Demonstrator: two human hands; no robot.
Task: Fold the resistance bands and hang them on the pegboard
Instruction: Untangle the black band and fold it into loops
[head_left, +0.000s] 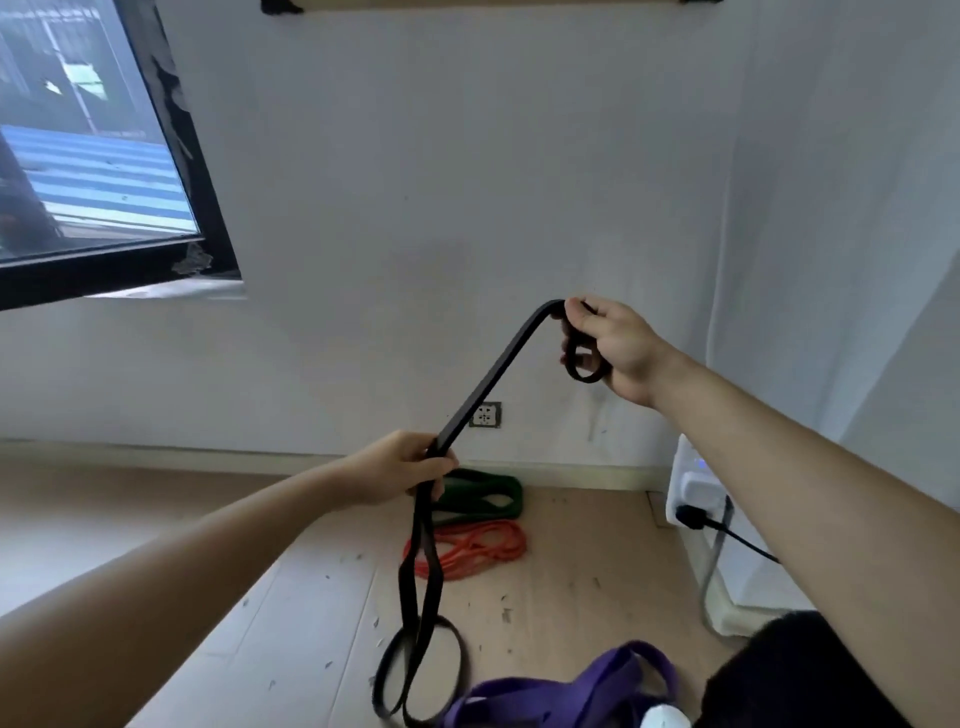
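A long black resistance band (496, 366) is stretched between my two hands. My right hand (613, 345) grips its upper end, folded into a small loop, raised in front of the white wall. My left hand (408, 475) grips the band lower down, and the rest hangs from it to the floor, where it lies in loops. A green band (485, 493) and an orange band (480, 548) lie on the floor near the wall. A purple band (566, 691) lies at the bottom of the view. A strip at the top edge (467, 4) may be the pegboard's bottom.
A black-framed window (98, 156) fills the upper left. A wall socket (485, 414) sits low on the wall. A white device (698, 483) with a black plug and cable stands at the right. The floor is light wood planks (311, 597).
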